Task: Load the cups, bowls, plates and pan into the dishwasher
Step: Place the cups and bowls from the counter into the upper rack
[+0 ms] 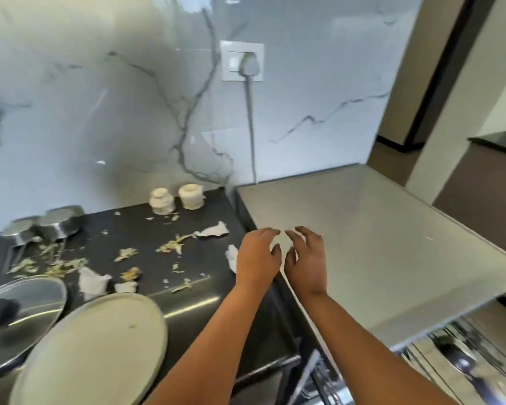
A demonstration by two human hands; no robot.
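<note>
Fingers (268, 233) of both hands hang loosely curled, holding nothing; the plate (100, 346) lies down-left on the counter (187, 258), nearer the left hand (257, 255).

Bright, soft-focus wide-angle view (edges bowed), perhaps slight motion blur.

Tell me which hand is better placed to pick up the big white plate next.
The left hand, probably. The plate lies on the dark counter on the left hand's side, and both hands are empty; the right hand would have to cross over.

plate (94, 346) cut off, rack (450, 361) blurred
</note>
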